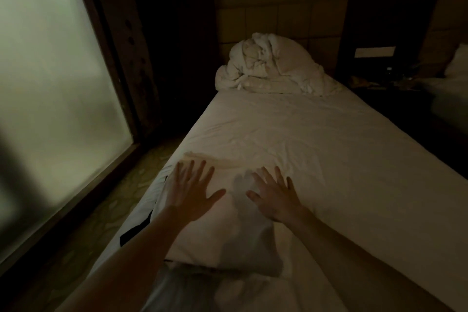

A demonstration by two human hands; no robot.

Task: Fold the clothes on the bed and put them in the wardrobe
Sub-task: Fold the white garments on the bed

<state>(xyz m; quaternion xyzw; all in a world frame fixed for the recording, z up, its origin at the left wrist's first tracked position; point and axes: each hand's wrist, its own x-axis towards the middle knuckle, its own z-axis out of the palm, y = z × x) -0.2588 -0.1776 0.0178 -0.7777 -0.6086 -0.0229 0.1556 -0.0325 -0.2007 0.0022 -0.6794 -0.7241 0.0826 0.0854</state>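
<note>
On the bed (316, 134), both hands (188, 191) lie spread flat on a pale garment (222, 235); no writing shows.

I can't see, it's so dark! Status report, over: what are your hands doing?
Left hand and right hand open, spread flat. Pale garment on bed, partly folded. Crumpled duvet far off at the head, nothing blocking.

Pale folded garment (228, 233) flat on bed (316, 134) near foot, left side; dark piece (134, 232) beside it.
</note>
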